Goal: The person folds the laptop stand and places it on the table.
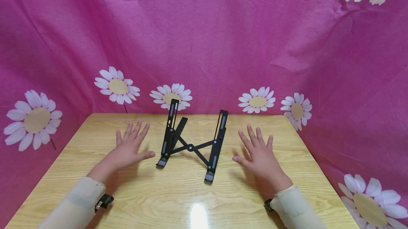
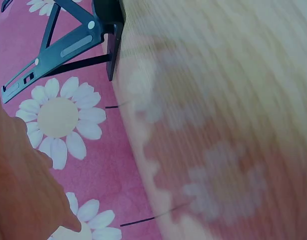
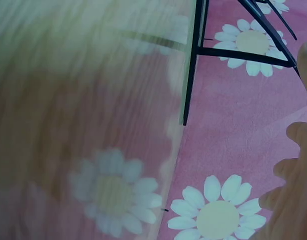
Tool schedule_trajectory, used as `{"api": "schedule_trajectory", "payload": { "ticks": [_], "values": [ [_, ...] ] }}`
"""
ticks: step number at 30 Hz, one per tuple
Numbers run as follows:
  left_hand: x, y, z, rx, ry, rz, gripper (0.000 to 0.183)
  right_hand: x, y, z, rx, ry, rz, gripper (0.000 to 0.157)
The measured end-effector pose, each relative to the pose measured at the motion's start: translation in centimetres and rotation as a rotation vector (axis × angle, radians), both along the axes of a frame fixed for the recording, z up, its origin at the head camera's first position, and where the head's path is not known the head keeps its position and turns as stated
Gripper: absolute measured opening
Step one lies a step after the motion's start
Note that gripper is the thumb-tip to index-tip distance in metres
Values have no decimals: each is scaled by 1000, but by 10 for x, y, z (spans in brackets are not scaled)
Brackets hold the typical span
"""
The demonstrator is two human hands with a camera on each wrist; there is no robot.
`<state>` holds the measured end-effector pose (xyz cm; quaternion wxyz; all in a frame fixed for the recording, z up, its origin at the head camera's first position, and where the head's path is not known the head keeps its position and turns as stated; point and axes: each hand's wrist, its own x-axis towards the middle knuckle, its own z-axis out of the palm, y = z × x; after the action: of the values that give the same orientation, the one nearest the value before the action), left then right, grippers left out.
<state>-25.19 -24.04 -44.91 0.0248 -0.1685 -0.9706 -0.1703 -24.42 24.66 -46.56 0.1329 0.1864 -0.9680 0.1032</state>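
A black folding laptop stand (image 1: 190, 147) stands unfolded on the wooden table, its two slotted arms tilted up and joined by crossed bars. To its left, my left hand (image 1: 129, 149) is held with the fingers spread, apart from the stand. On the other side my right hand (image 1: 258, 156) has its fingers spread too and touches nothing. In the left wrist view, part of the stand (image 2: 68, 47) shows at the upper left, beside the left hand (image 2: 23, 180). The right wrist view has the stand (image 3: 243, 55) at the top and the right hand (image 3: 288, 190) at the right edge.
The wooden table (image 1: 153, 200) has a glossy, reflecting surface. Behind it and at both sides hangs a pink cloth (image 1: 204, 44) printed with white daisies and lettering. A small black device (image 1: 104, 201) is strapped at the left wrist, another (image 1: 269, 205) at the right.
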Motion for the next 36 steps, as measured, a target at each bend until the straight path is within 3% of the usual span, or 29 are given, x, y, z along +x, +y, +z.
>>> {"api": "schedule_trajectory", "payload": {
  "ticks": [12, 25, 36],
  "values": [
    [-6, 13, -7, 168, -29, -9, 106, 5, -13, -1, -93, -37, -18, 96],
    [-17, 23, -8, 255, -86, 3, 105, 11, -26, -5, -233, -84, -28, 94],
    [-27, 23, -8, 479, -191, 10, 102, 12, -41, -1, -450, -243, -54, 95]
  ]
}}
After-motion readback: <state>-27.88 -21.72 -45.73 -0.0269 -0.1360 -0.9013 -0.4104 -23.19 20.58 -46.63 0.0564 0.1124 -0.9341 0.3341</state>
